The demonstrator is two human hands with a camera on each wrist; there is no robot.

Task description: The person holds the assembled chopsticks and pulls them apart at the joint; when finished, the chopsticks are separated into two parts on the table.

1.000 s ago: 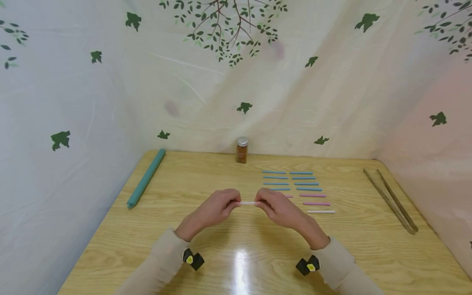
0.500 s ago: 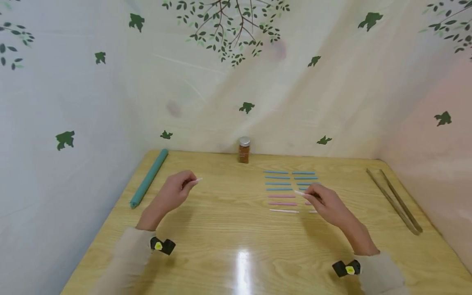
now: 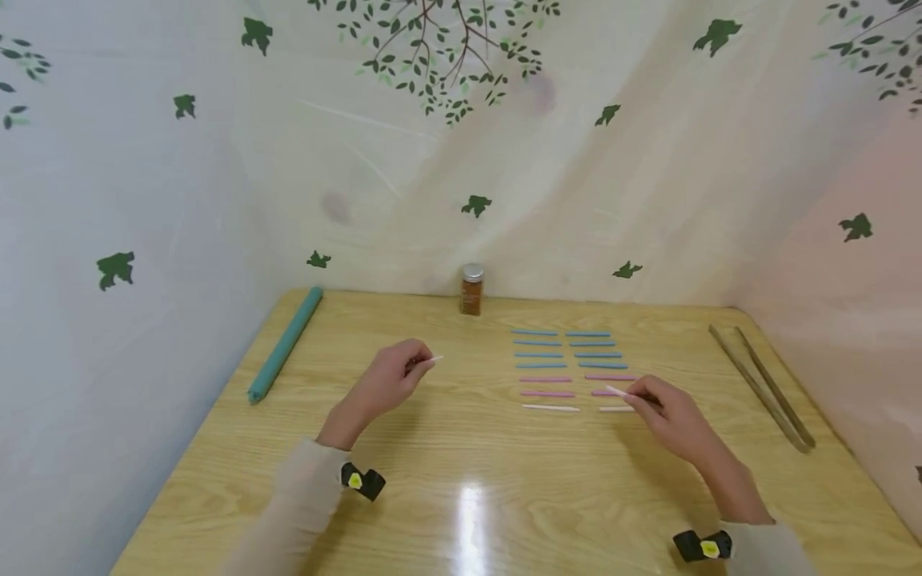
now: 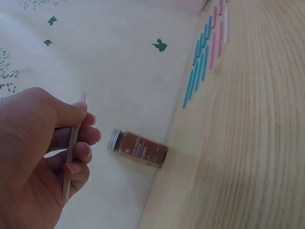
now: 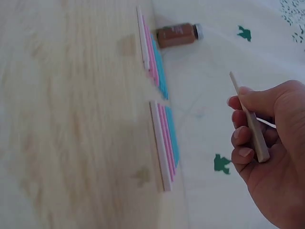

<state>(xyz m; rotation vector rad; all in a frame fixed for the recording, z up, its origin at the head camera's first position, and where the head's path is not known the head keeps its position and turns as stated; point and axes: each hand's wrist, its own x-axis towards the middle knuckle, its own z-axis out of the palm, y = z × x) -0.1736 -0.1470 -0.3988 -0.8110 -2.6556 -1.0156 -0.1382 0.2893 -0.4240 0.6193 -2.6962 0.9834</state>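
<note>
My left hand is raised over the left-middle of the table, pinching a thin white stick between thumb and fingers. Its lower end runs down across the palm in the left wrist view. My right hand holds another white stick the same way, above the right end of the laid-out sticks. Below lie two columns of thin sticks: blue sticks at the back, pink sticks in front of them, then a white stick nearest me. My right hand partly covers the right column's front sticks.
A small jar with a silver lid and brown contents stands at the table's back edge. A green roll lies along the left side. Long metal tongs lie at the right. A leaf-patterned cloth hangs around the table.
My hands were together at the middle with a white stick spanning between them. They moved apart, each holding a white stick; since then the left came back rightward and the right shifted slightly right.
</note>
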